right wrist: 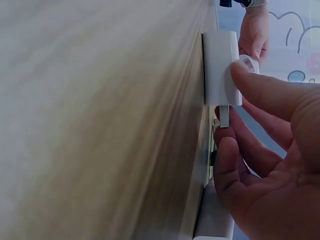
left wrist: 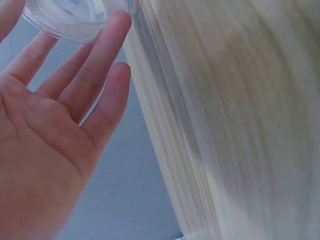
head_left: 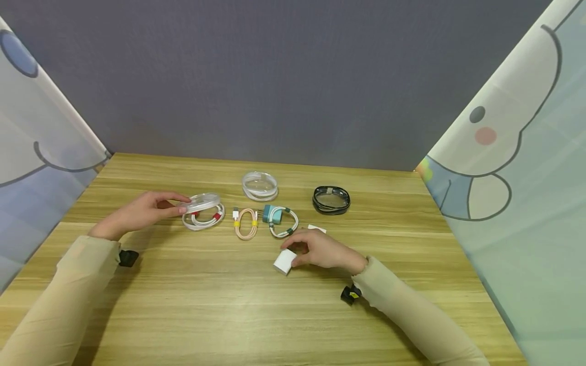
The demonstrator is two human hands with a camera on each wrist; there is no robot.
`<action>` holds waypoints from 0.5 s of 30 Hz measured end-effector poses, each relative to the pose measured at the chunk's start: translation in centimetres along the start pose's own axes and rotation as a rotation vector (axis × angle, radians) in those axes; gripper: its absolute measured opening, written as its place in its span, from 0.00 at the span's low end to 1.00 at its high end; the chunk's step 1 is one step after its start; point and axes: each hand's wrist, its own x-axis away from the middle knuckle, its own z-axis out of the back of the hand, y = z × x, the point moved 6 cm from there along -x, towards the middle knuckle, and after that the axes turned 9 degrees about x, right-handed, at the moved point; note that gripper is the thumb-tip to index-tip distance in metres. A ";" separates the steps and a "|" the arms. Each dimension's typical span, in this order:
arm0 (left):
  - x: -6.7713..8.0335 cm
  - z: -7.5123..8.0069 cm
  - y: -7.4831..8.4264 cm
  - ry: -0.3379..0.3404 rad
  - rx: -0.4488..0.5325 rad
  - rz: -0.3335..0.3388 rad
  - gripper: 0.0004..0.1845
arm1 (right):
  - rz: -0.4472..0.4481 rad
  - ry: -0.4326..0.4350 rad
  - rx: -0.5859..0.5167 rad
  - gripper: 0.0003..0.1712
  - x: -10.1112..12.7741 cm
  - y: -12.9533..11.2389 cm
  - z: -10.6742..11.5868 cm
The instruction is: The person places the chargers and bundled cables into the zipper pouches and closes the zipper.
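1. Head view: left hand (head_left: pixel 137 213) pinches a clear round plastic lid (head_left: pixel 200 202) left of centre, over a white cable coil (head_left: pixel 203 218).
2. Right hand (head_left: pixel 322 250) grips a white plug-in charger block (head_left: pixel 285 261) on the wooden table (head_left: pixel 183 305), mid-frame.
3. Pink cable coil (head_left: pixel 246 223), teal charger (head_left: pixel 267 213) and black coil (head_left: pixel 331 199) crowd just behind.

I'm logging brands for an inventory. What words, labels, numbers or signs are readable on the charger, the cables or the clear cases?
None can be read.
White charger block under the right hand: its visible faces are plain, no print shows.
Clear round case held by the left hand: no label visible.
Coiled cables: too small to show any marking.
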 end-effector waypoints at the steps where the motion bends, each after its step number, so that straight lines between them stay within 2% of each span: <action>1: 0.0 0.0 0.0 0.000 -0.001 0.001 0.22 | -0.004 0.000 0.003 0.24 0.0 0.0 0.0; 6: 0.0 -0.1 0.1 -0.003 0.001 0.000 0.22 | -0.035 -0.015 0.018 0.26 -0.1 0.2 -0.1; 15: 0.0 -0.1 0.1 0.007 -0.003 -0.009 0.22 | 0.010 -0.008 0.060 0.26 -0.2 0.0 -0.1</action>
